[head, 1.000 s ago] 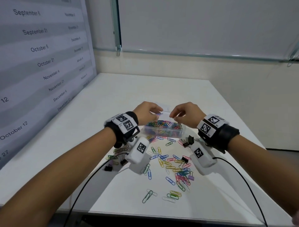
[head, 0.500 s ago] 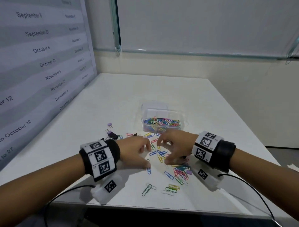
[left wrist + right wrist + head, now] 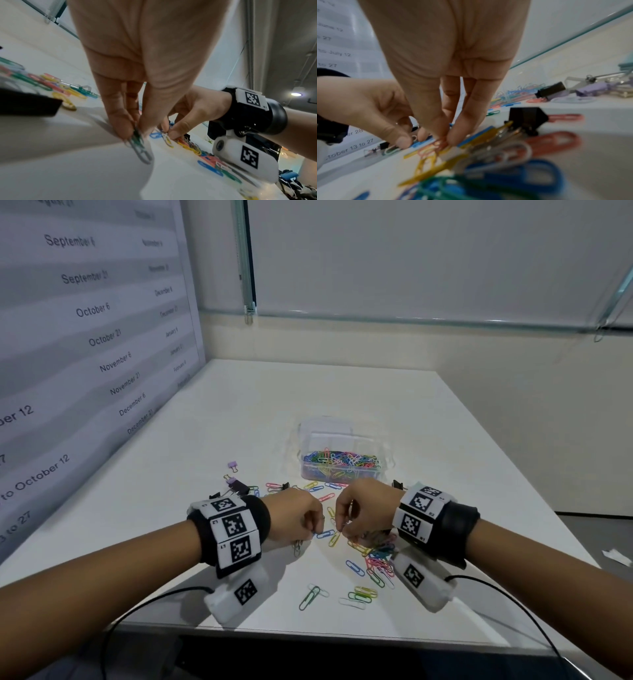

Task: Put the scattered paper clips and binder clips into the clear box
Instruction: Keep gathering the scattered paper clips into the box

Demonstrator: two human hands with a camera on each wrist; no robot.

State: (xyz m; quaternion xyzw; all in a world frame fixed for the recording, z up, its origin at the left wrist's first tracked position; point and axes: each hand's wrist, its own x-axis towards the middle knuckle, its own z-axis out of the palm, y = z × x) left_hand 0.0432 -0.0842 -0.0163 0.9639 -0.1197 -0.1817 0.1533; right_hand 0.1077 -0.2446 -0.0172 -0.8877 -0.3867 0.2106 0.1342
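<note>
The clear box (image 3: 380,470) stands mid-table, holding a heap of coloured paper clips. Nearer me, several loose paper clips (image 3: 375,559) lie scattered on the white table (image 3: 239,412). My left hand (image 3: 313,534) is low over the table, and its fingertips (image 3: 123,129) pinch green and grey paper clips (image 3: 139,147). My right hand (image 3: 342,530) is just to its right, its fingertips (image 3: 453,138) pinching a pink paper clip (image 3: 435,145) at the edge of the pile. A black binder clip (image 3: 527,119) lies just beyond the right hand.
Black and purple binder clips (image 3: 236,484) lie left of the hands, with a small purple binder clip (image 3: 233,465) further back. The box's clear lid (image 3: 325,428) is behind the box. A printed date board (image 3: 85,337) walls the table's left side. The table's front edge (image 3: 308,635) is close.
Both hands came back from above the box and dropped to the scattered clips. Their fingers have now closed on clips at the table surface.
</note>
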